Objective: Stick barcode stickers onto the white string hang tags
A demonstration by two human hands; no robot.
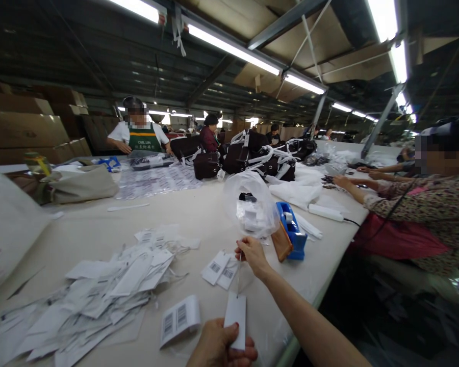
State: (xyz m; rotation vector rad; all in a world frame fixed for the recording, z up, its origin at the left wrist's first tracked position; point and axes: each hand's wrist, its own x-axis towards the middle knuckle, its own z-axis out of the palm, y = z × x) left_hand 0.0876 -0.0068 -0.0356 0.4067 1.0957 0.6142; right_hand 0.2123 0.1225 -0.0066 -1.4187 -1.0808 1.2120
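The left hand (220,344) pinches a blank-faced white hang tag (236,318) near its lower end, thumb on the face and fingers curled behind, while the right hand (254,257) pinches the thin string (238,275) that runs up from the hole at the tag's top. The tag is just above the near part of the white desk (199,219), between a curled barcode label sheet (180,318) and the desk's near edge. The string looks fairly straight between the two hands, which seems a good way to handle it: a light, even pull should show any kink or tangle, whereas a hard tug could tear the card at its hole. The left thumb is best placed low, as here, so that the hole is free and the card does not bend. The string is thin, so a fingertip pinch suits it better than a full grip; whether it forms a closed loop cannot be told. Two barcode tags (215,267) lie overlapping just beyond, and the loose heap of tags (126,280) spreads off to the left; trailing strings there could snag, so working apart from it makes sense. An open plastic bag (252,204) and a blue tape dispenser (290,229) sit past the right hand.
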